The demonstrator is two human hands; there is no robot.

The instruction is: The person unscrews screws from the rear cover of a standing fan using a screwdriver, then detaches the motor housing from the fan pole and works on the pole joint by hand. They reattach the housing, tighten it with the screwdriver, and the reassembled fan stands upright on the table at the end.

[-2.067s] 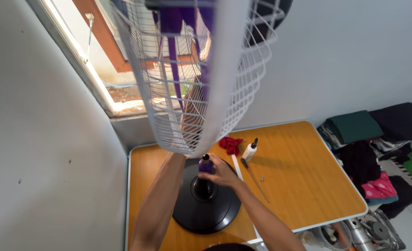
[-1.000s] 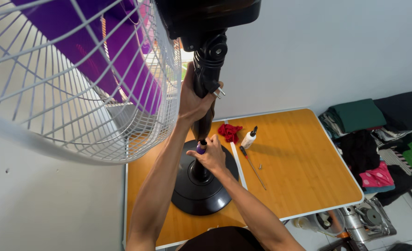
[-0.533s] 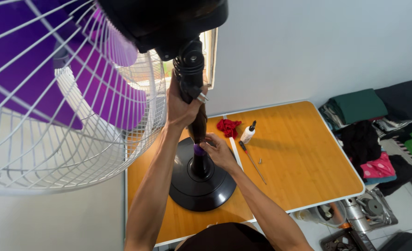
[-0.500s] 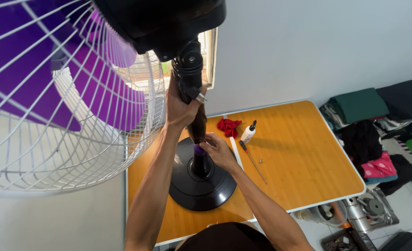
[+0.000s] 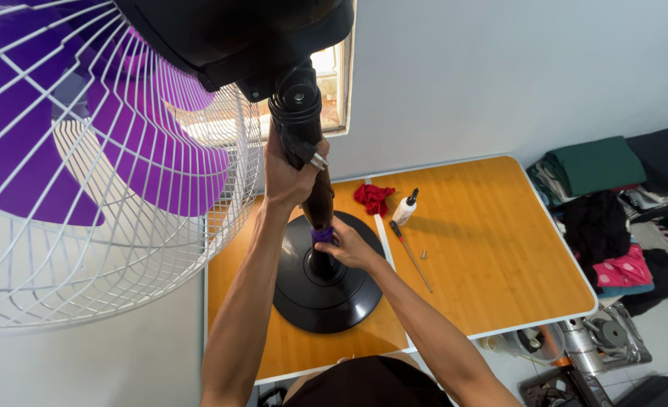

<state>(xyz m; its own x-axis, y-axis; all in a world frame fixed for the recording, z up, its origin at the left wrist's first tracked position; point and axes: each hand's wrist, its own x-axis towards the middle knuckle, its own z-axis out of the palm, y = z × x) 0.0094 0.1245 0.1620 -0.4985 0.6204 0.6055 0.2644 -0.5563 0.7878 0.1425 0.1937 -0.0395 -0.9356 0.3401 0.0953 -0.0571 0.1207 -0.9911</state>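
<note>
Far left, the white wire fan guard (image 5: 108, 226) and purple blades (image 5: 145, 143) fill your view, tipped toward you because the fan head (image 5: 228, 38) leans over the stand. That lean looks like the reason your left hand (image 5: 292, 173) is wrapped tight around the black upright pole (image 5: 304, 136) just under the neck: it bears the top weight and keeps the stand steady. Lower down, your right hand (image 5: 349, 245) closes around the purple collar (image 5: 322, 235) where the pole meets the round black base (image 5: 322, 283), fingers curled on it (whether it is turning or only gripping the collar, you cannot tell from here). The base sits on the wooden table (image 5: 499, 249) near its left edge, towards the front.

Moving right, a red cloth (image 5: 373, 197) and a small white bottle with a dark tip (image 5: 405, 209) lie near the table's back edge, within reach of your right arm. A screwdriver (image 5: 411, 255) lies just right of the base, and a tiny screw (image 5: 423, 254) beside it. Past the right edge, folded clothes (image 5: 597, 166) are piled.

The fan motor housing is cut off at the top, the guard runs out of frame at left, and your left palm hides the pole's joint. The collar's thread is covered too.
</note>
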